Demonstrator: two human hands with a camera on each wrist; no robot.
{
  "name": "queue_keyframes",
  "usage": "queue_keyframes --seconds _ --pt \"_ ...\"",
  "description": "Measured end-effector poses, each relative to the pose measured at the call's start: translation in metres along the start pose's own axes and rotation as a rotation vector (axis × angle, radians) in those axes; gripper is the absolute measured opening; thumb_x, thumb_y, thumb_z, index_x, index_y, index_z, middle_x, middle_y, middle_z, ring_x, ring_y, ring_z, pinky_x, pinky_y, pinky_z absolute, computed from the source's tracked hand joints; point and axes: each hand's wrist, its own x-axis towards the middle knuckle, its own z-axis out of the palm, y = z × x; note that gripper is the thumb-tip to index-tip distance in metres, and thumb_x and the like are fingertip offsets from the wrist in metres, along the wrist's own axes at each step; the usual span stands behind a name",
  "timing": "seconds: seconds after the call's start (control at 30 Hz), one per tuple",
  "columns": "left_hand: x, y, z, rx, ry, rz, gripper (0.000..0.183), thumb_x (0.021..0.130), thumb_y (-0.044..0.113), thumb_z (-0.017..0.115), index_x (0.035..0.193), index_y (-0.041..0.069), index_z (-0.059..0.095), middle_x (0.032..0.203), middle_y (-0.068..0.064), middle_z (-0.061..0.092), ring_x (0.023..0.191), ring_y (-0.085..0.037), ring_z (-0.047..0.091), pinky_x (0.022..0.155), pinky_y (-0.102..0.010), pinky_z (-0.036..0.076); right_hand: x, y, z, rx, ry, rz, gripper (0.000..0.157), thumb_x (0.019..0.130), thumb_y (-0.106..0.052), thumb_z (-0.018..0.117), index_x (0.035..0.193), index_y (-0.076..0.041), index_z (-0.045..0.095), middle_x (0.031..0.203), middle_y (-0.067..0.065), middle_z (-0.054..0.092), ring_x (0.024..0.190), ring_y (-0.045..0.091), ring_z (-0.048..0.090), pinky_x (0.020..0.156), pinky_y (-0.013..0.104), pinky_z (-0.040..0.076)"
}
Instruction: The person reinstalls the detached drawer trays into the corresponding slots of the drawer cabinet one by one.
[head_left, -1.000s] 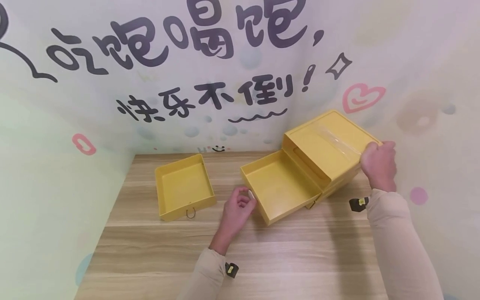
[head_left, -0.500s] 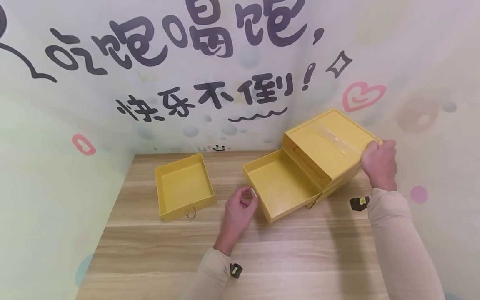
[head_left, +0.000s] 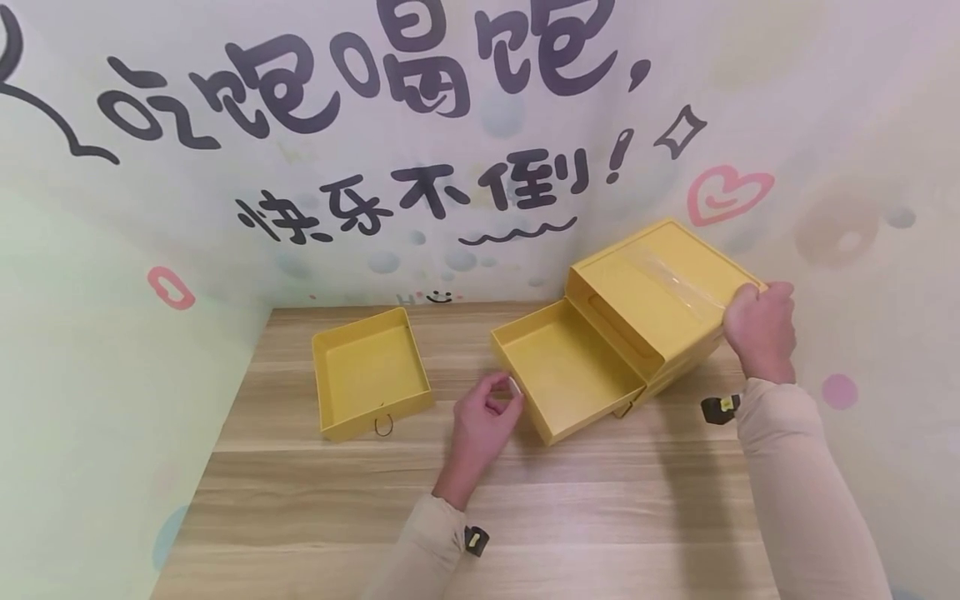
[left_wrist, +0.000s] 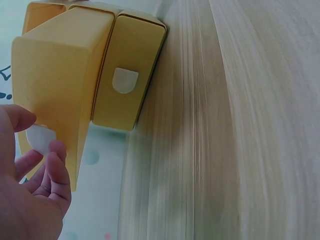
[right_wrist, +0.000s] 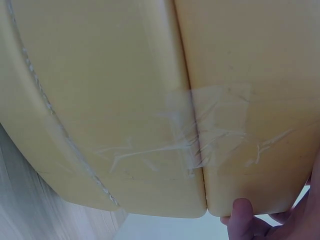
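Observation:
A yellow drawer cabinet [head_left: 667, 283] stands turned at an angle on the right of the table. Its middle drawer [head_left: 570, 367] juts out to the left with a bare inside. My left hand [head_left: 483, 425] pinches the white pull tab [left_wrist: 41, 138] on that drawer's front between thumb and fingers. Below, the bottom drawer [left_wrist: 127, 75] sits closed in the left wrist view. The top slot [head_left: 615, 325] has no drawer in it. My right hand [head_left: 761, 325] grips the cabinet's upper rear corner, its thumb on the side in the right wrist view.
Another yellow drawer [head_left: 375, 367], with a dark ring on its front, lies on the wooden table [head_left: 300, 517] at the left. Clear tape [right_wrist: 215, 130] spans the cabinet's seams. A wall [head_left: 450, 267] with printed characters rises behind the table.
My left hand has moved slightly right, and the middle drawer has slid a little further into the cabinet. The right hand and the cabinet hold their place.

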Motion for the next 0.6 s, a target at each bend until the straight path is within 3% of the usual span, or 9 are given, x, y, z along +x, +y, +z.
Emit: queue_keyframes --seconds 0.6 --pt "0.002 0.005 0.014 0.033 -0.039 -0.013 0.038 0.082 0.03 0.074 0.118 0.024 0.062 0.106 0.007 0.069 0.065 -0.009 0.06 0.051 -0.021 0.052 0.0 0.001 0.001 0.011 0.006 -0.003 0.062 0.093 -0.036 0.013 0.136 0.006 0.026 0.131 0.032 0.04 0.11 0.054 0.045 0.083 0.066 0.037"
